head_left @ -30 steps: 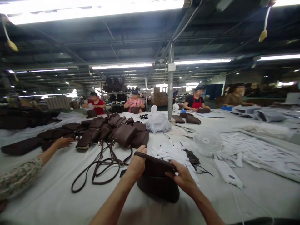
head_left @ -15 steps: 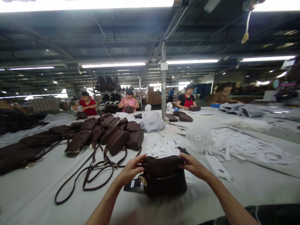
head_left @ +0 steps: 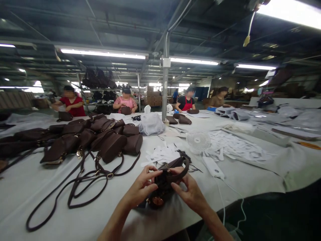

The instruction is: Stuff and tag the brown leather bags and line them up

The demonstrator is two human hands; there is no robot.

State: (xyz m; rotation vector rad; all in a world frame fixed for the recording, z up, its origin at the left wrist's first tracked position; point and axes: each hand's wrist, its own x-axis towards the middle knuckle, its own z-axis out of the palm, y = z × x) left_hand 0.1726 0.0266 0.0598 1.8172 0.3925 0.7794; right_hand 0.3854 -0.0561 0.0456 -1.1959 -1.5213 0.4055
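Bag [head_left: 163, 190] is nearside-left of the fan [head_left: 199, 141], directly between the fingers, long axis seemingly pointing away, angled right. Left hand [head_left: 140, 185] pinches its near end, right hand [head_left: 188, 191] grips by the handle [head_left: 186, 168]; both touching, neither nearer. Count: one held bag, one fan; piled bags [head_left: 114, 147] left of fan overlap, can't count.

The small dark brown handbag [head_left: 163, 185] is held between the left hand [head_left: 141, 187] and the right hand [head_left: 189, 190]; it is turned with one end to the front; a curved brown band [head_left: 186, 167] bends round its top right; a round coppery tag [head_left: 157, 201] hangs low at the front; the middle is too dark to see well
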